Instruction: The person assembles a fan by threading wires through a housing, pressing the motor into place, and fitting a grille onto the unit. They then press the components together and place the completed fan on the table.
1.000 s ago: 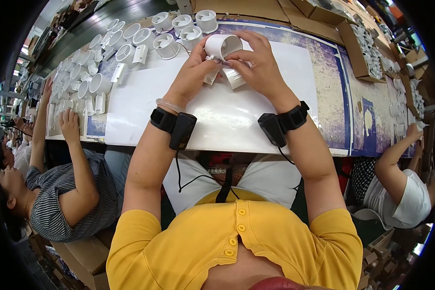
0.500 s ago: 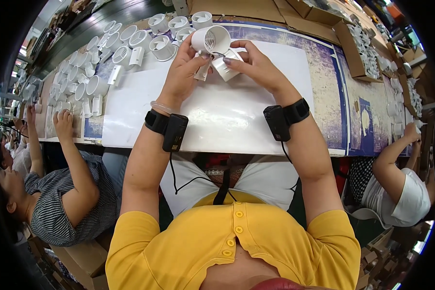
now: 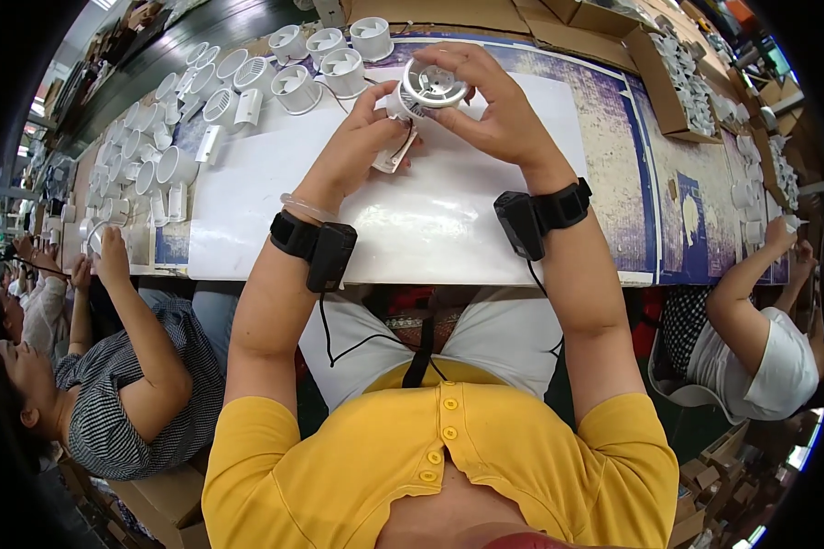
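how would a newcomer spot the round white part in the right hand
Find the big white sheet on the table. Near its far edge, the right hand holds a round white part, rim toward the camera. Unlike the white cups standing to its left, it is held in the air.

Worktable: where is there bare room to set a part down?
Bare: the middle of the white sheet, from its near edge up to the left hand and right hand; also the worn purple strip between the sheet and the carton. Crowded: left of the sheet, with white cups, and around its far-left corner, with fan units.
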Motion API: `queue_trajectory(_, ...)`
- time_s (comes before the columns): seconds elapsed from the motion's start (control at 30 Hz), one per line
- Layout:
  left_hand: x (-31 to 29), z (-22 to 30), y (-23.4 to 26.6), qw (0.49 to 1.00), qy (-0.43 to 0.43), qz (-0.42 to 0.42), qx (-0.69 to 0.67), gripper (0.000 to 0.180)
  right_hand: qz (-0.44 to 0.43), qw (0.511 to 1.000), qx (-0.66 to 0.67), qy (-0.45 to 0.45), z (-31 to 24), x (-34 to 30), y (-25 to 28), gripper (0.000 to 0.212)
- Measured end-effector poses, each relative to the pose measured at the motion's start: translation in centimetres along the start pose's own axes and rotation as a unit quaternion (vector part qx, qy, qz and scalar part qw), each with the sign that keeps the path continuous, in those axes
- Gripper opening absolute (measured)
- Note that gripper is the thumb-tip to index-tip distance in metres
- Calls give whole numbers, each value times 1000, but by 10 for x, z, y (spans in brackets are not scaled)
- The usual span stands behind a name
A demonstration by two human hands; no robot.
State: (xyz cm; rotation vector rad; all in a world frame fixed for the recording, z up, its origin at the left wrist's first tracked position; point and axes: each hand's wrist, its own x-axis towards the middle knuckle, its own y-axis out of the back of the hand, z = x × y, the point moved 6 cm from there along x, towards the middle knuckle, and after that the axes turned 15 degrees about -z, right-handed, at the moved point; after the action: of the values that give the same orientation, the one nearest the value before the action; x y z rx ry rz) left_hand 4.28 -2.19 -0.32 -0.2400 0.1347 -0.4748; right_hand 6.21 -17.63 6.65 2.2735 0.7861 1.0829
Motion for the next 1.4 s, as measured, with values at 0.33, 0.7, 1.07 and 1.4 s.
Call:
queue_trajectory(0.33, 2, 4, 11, 918, -107, 71, 376, 44, -45, 999, 21, -14, 15, -1, -7, 49)
queue_trajectory(0.7, -12, 26, 4, 840, -175, 145, 493, 28, -1, 998, -3, -69, 19, 2, -11, 46)
queue_trajectory(1.07, -11, 26, -3, 832, -143, 199, 498, 17, 54, 994, -69, -64, 20, 4, -15, 41)
queue_trajectory(1.4, -11, 25, -3, 841, -128, 170, 497, 11, 13, 999, -29, -25, 23, 5, -11, 37)
